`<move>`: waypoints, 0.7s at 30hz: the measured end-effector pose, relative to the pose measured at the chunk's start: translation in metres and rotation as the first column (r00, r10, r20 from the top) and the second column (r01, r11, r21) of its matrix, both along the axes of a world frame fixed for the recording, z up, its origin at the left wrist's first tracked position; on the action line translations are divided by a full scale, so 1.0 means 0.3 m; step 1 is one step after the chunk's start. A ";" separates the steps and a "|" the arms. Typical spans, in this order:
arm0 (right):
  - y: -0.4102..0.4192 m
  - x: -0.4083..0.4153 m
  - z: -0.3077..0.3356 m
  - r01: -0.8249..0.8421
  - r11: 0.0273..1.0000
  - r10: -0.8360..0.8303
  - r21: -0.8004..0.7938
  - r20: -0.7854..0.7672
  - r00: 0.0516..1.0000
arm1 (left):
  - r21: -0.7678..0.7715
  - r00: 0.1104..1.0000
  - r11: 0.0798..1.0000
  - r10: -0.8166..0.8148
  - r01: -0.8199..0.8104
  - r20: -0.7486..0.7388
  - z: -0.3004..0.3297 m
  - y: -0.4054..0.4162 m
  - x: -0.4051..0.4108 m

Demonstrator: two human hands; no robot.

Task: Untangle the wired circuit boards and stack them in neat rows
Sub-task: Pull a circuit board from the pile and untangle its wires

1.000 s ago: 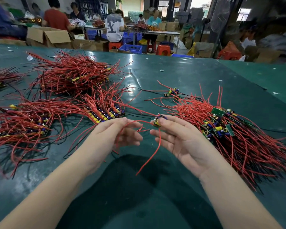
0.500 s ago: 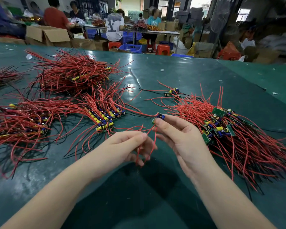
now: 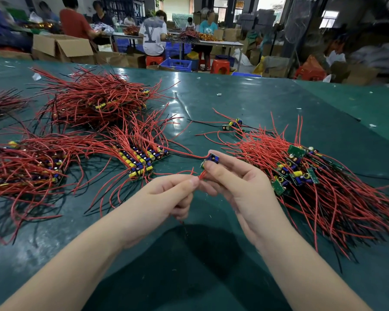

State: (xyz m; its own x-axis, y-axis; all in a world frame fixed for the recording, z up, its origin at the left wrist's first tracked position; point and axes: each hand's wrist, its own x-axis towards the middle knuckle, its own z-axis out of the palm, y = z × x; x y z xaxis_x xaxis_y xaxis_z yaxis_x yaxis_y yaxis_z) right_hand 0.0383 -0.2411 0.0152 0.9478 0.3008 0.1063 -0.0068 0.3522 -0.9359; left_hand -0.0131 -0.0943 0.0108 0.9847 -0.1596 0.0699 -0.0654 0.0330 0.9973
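Note:
My right hand holds a small circuit board with blue parts between its fingertips, above the green table. My left hand pinches that board's red wires just beside the right fingers. A tangled heap of boards with red wires lies to the right of my hands. A neat row of stacked boards with yellow and blue parts sits to the left front. More stacked bundles lie at the far left and one big bundle behind it.
One loose board lies alone beyond the tangled heap. Another bundle shows at the left edge. Past the table's far edge stand cardboard boxes, blue crates, red stools and several seated people at other tables.
My left hand has slid along the red wires toward the right hand, drawing them together into a pinch. The board has lifted slightly in my right fingers.

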 end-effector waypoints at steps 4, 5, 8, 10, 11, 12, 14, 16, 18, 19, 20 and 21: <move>-0.007 0.000 0.007 -0.026 1.000 0.026 -0.018 0.022 0.999 | 0.093 0.997 0.994 0.053 -0.057 0.047 0.015 0.000 -0.003; -0.008 0.000 0.009 -0.009 1.000 0.010 -0.029 0.036 0.999 | 0.097 0.997 0.994 0.051 -0.056 0.050 0.018 -0.001 -0.003; -0.016 0.001 0.015 0.001 1.000 0.000 -0.032 0.014 1.000 | 0.153 0.995 0.984 0.078 -0.088 0.067 0.017 0.004 -0.002; -0.020 0.002 0.018 -0.028 0.999 0.029 0.027 -0.064 0.998 | 0.190 0.991 0.974 0.107 -0.120 0.080 0.013 0.007 -0.002; -0.022 0.003 0.019 -0.043 0.997 0.049 0.059 -0.106 0.993 | 0.191 0.991 0.974 0.110 -0.122 0.076 0.012 0.009 -0.003; -0.024 0.004 0.022 -0.056 0.994 0.069 0.091 -0.141 0.988 | 0.186 0.993 0.976 0.103 -0.113 0.064 0.012 0.011 -0.004; -0.026 0.005 0.026 -0.078 0.984 0.109 0.159 -0.192 0.975 | 0.172 0.997 0.983 0.065 -0.069 0.031 0.013 0.013 -0.006; -0.028 0.007 0.030 -0.085 0.973 0.135 0.214 -0.228 0.964 | 0.161 1.000 0.987 0.017 -0.015 -0.007 0.014 0.012 -0.008; -0.029 0.007 0.034 -0.089 0.970 0.145 0.228 -0.243 0.959 | 0.152 0.999 0.988 -0.005 0.010 -0.037 0.014 0.010 -0.008; -0.030 0.006 0.035 -0.095 0.969 0.151 0.227 -0.241 0.959 | 0.151 0.999 0.989 0.002 0.005 -0.045 0.014 0.009 -0.008; -0.031 0.005 0.036 -0.105 0.969 0.158 0.224 -0.236 0.959 | 0.158 0.999 0.987 0.019 -0.011 -0.047 0.013 0.010 -0.007; -0.031 0.003 0.036 -0.116 0.969 0.167 0.220 -0.229 0.959 | 0.177 0.998 0.984 0.037 -0.029 -0.042 0.012 0.012 -0.007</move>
State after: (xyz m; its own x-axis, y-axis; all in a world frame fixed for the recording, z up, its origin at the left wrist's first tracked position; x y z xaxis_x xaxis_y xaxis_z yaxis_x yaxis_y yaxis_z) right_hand 0.0392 -0.2505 0.0259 0.9015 0.4300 -0.0497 -0.2891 0.5126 -0.8085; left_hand -0.0153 -0.0909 0.0144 0.9911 -0.1333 -0.0004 -0.0190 -0.1446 0.9893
